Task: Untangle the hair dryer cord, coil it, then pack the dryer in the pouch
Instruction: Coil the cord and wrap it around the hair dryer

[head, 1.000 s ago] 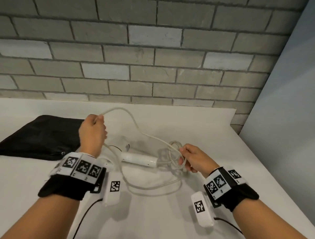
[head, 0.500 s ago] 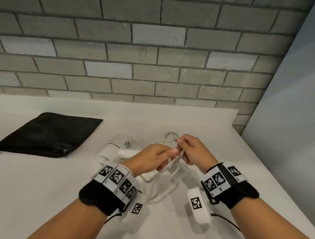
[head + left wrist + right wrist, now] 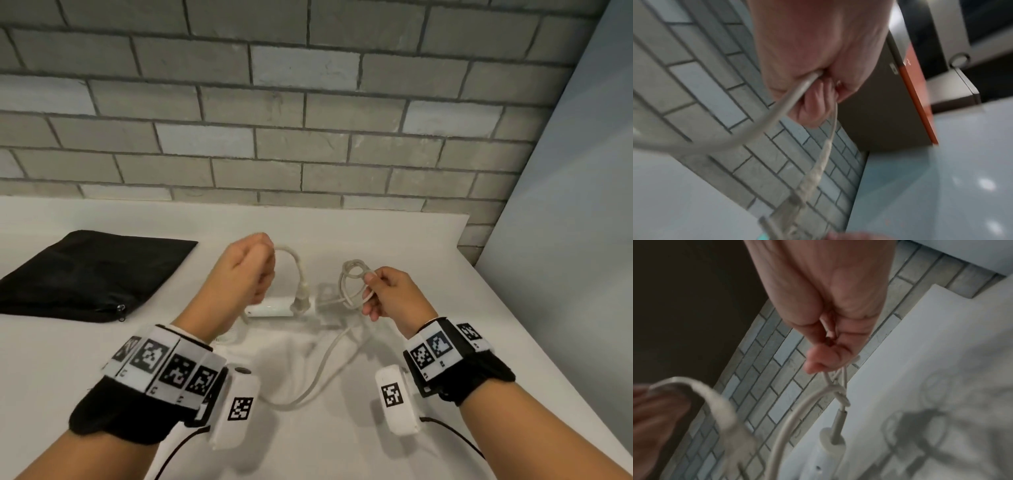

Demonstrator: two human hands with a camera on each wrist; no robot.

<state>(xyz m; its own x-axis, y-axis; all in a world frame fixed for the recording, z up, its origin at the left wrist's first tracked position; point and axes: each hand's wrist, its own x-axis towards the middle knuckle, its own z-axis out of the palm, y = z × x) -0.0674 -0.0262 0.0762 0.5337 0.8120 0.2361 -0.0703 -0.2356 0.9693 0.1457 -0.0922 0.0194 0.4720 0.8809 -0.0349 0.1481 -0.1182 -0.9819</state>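
The white hair dryer (image 3: 270, 311) lies on the white table (image 3: 342, 445), mostly hidden behind my left forearm. My left hand (image 3: 253, 270) is raised above it in a fist, gripping the white cord (image 3: 294, 263) near its plug end (image 3: 303, 301), which hangs down. The left wrist view shows the cord (image 3: 777, 116) running through the curled fingers (image 3: 809, 104). My right hand (image 3: 376, 291) pinches a small tangled loop of cord (image 3: 352, 274); in the right wrist view the loop (image 3: 838, 386) hangs from my fingertips (image 3: 818, 363). Slack cord (image 3: 318, 373) sags to the table between my wrists.
A flat black zip pouch (image 3: 89, 274) lies at the table's left, zipper pull (image 3: 120, 310) toward me. A grey brick wall (image 3: 274, 120) stands behind the table. The table's right edge (image 3: 534, 342) runs beside a pale blue wall (image 3: 582, 240).
My hands were together at the tangle half a second ago. Now the left hand has pulled away to the left and up with the plug end of the cord, and the right still holds the loop.
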